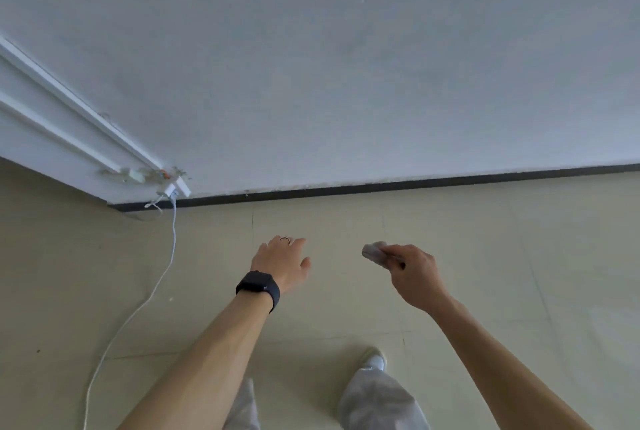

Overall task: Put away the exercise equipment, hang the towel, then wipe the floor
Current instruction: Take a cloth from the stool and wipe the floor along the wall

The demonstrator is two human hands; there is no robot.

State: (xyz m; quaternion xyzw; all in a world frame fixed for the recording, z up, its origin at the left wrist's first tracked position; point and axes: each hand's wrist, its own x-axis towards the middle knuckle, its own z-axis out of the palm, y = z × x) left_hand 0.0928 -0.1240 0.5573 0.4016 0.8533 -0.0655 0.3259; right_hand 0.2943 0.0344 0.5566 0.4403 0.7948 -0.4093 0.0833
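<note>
Nearest us, our loose light grey trousers point(377, 402) and one white shoe point(374, 360) stand on the pale beige tiled floor point(502, 273). The toe points towards the far edge, where the floor meets a black skirting strip point(415, 183) and a plain white wall point(346, 66). Our right hand point(414, 273) reaches forward over the floor, its fingers point(394, 251) curled round a small crumpled grey cloth point(373, 253) that sticks out to the left of the knuckles. We cannot tell whether the cloth touches the tiles. Our left hand point(282, 261) is stretched out beside it, apart from the cloth, loosely spread and holding nothing, with a thin ring point(285, 239) on one finger and a black smartwatch point(258, 286) on the wrist. Towards the floor's far left corner a thin white cable point(171, 256) runs from a white plug point(171, 191) at the wall, down across the tiles to the near edge.
</note>
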